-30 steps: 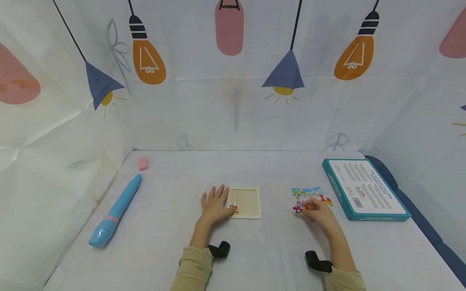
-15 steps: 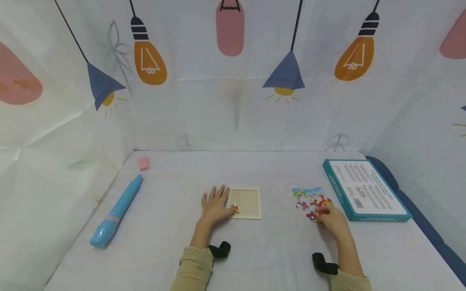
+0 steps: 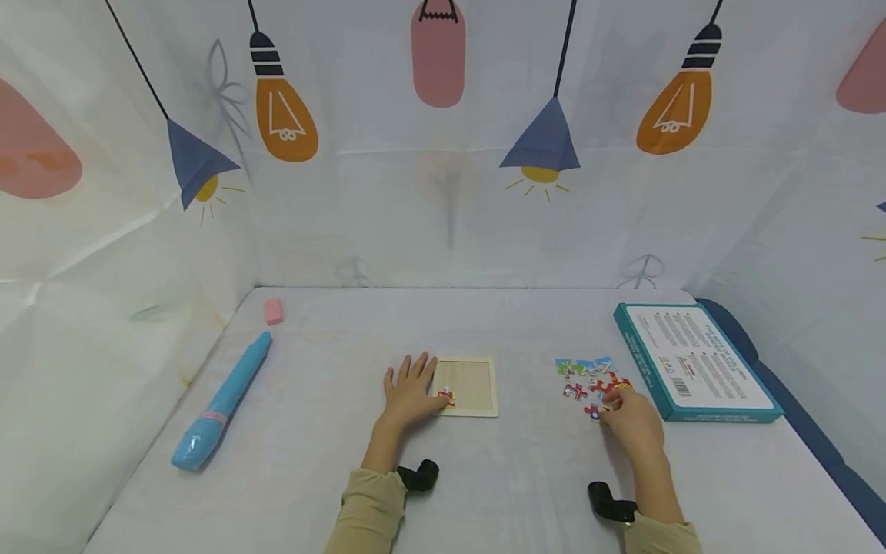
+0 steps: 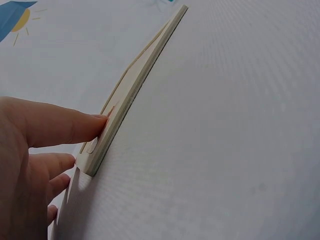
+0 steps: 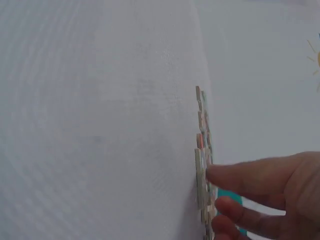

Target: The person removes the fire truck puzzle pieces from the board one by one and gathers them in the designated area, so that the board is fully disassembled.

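Observation:
My left hand (image 3: 408, 394) rests with spread fingers at the left side of a shallow wooden puzzle tray (image 3: 494, 388). Its thumb presses a small printed jigsaw piece (image 3: 444, 394) in the tray's lower left corner; in the left wrist view the thumb (image 4: 70, 125) reaches over the tray's edge (image 4: 135, 90). My right hand (image 3: 635, 423) is over loose jigsaw pieces (image 3: 581, 366) on the table, thumb and forefinger apart near a red and blue tractor piece (image 3: 592, 412). From the right wrist, the thumb tip (image 5: 215, 174) touches the flat-lying pieces (image 5: 201, 187), with the other fingers beside it.
A teal box (image 3: 699, 358) with a white printed back lies right of the pieces. At the far left are a blue tapered stick-like object (image 3: 221, 404) and a pink block (image 3: 273, 312). White patterned fabric (image 3: 388, 215) surrounds the table.
My right hand carried the tractor piece rightward and put it down at the near side of the loose pieces, then shifted slightly there. My left hand has stayed on the tray.

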The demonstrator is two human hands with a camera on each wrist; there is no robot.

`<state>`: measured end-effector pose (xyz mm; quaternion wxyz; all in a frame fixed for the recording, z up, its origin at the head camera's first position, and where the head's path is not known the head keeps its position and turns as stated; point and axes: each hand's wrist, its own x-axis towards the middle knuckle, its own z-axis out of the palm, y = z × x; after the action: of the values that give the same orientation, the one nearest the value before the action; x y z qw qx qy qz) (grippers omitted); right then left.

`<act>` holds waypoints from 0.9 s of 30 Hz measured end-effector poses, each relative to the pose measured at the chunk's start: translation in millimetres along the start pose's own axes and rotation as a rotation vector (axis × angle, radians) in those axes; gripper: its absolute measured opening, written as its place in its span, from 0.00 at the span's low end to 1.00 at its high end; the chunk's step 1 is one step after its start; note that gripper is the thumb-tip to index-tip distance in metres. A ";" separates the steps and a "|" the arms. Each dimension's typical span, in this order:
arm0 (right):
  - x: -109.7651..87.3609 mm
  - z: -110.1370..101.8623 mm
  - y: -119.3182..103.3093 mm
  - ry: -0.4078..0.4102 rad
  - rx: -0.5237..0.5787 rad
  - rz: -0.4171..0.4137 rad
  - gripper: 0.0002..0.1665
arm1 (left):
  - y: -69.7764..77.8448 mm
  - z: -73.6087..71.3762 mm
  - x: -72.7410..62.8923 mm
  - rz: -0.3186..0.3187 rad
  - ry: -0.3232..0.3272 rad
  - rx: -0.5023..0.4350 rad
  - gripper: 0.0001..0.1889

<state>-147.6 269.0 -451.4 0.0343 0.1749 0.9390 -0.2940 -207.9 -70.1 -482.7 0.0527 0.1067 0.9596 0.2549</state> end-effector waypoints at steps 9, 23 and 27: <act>4.0 13.8 -25.9 0.073 0.221 -0.203 0.18 | -0.6 0.5 -0.2 0.006 0.007 -0.006 0.41; 5.5 59.0 -83.8 0.102 0.427 -0.398 0.13 | -0.5 -0.8 -0.6 0.017 0.030 -0.032 0.38; 4.4 70.2 -97.1 0.069 0.456 -0.441 0.12 | 0.4 -2.6 -0.9 0.023 0.035 -0.033 0.37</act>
<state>-188.2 156.3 -457.5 -0.1022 -0.0200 0.8649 -0.4909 -207.4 -71.2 -480.3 0.0345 0.1125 0.9547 0.2733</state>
